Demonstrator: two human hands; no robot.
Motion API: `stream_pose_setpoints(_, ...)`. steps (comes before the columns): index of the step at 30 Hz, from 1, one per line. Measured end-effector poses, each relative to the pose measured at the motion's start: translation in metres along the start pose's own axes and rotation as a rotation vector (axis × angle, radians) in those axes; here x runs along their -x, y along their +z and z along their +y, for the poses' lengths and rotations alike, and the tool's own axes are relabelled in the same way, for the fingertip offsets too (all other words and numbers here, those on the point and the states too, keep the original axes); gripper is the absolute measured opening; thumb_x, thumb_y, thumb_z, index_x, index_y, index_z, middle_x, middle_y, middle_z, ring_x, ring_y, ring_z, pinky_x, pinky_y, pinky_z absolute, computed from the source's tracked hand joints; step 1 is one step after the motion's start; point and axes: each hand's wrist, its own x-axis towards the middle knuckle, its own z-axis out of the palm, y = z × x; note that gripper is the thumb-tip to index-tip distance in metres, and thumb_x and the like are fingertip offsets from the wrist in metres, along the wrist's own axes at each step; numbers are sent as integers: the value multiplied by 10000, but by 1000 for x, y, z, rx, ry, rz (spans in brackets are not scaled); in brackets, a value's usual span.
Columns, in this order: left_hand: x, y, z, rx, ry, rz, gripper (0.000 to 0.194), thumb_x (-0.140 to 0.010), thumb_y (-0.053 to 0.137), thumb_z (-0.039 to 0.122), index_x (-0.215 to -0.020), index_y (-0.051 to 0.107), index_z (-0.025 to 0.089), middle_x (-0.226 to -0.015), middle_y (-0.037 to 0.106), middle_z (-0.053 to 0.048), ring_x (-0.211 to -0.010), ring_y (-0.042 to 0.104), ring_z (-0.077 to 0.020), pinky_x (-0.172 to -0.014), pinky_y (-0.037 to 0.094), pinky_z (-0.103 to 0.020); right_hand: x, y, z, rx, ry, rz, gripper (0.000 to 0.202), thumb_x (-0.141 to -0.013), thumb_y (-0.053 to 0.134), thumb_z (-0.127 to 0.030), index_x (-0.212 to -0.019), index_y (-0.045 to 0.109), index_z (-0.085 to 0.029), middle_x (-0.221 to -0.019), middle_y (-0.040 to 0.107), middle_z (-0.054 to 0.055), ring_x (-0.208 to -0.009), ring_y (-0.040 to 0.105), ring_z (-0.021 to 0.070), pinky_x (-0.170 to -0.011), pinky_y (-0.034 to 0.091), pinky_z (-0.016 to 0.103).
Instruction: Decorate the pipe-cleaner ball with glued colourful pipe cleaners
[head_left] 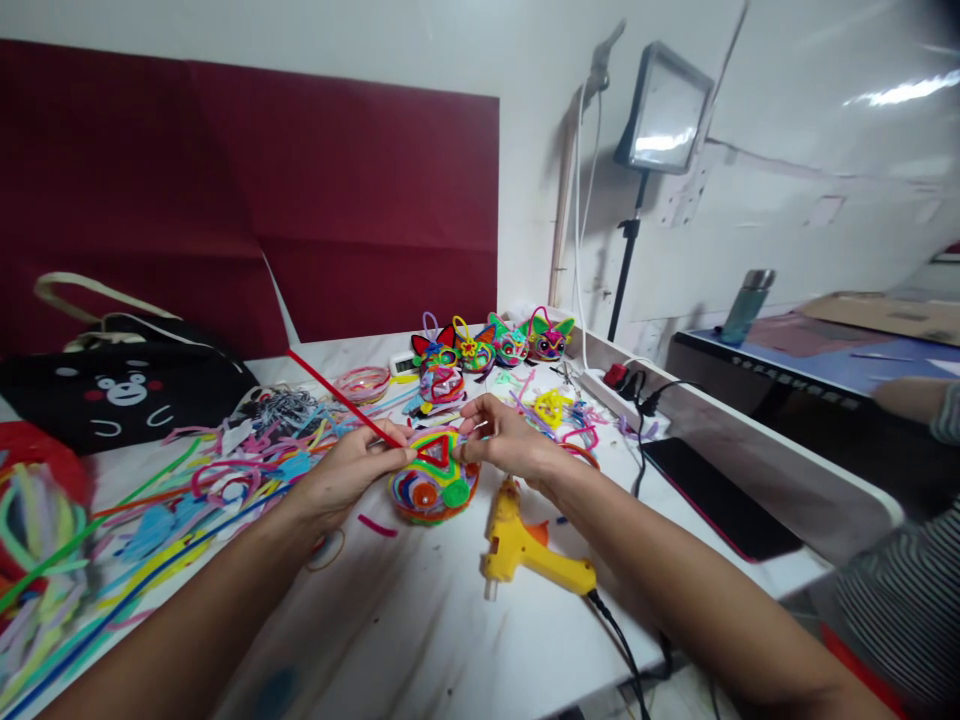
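Note:
A round, multicoloured pipe-cleaner face [431, 492] rests on the white table between my hands. My left hand [360, 462] pinches a long red pipe cleaner [337, 392], whose free end points up and left. Its other part is bent into a small red triangle on top of the face. My right hand [499, 437] has its thumb and fingers closed at the face's upper right edge, beside the triangle. Just below my right hand lies a yellow glue gun [529, 553], its cord running off the front edge.
Loose pipe cleaners [172, 520] cover the left side. Finished colourful figures [510, 340] stand at the back. A black phone [720, 498] and a power strip [619, 400] are at the right. A black bag [120, 385] sits back left; a person's striped sleeve [900, 590] is far right.

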Motion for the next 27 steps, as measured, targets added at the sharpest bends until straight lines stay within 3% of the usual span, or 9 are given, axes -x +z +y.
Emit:
stream_pose_setpoints(12, 2, -1, 0, 5, -13, 2, 415, -459, 907, 371, -697, 630, 174, -1064, 711, -89, -960, 688, -262, -831, 554, -351, -4, 2, 6, 117, -16, 26, 492, -567, 811, -138, -961, 532, -233, -941, 584, -39, -829, 575, 146, -698, 498, 270)
stream_pose_setpoints(17, 2, 1, 0, 4, -7, 3, 417, -458, 895, 378, -692, 616, 174, -1065, 704, -80, -869, 682, -231, -770, 548, -334, -4, 2, 11, 173, -39, 30, 504, -581, 809, -151, -988, 527, -247, -950, 580, -46, -846, 583, 151, -719, 497, 276)
stream_pose_setpoints(27, 3, 3, -1, 10, 11, 21, 389, -465, 897, 398, -666, 633, 196, -1088, 694, -62, -887, 674, -234, -814, 551, -346, -5, 4, 15, 242, -72, 28, 515, -562, 763, -118, -983, 498, -247, -941, 541, -52, -805, 537, 141, -693, 467, 274)
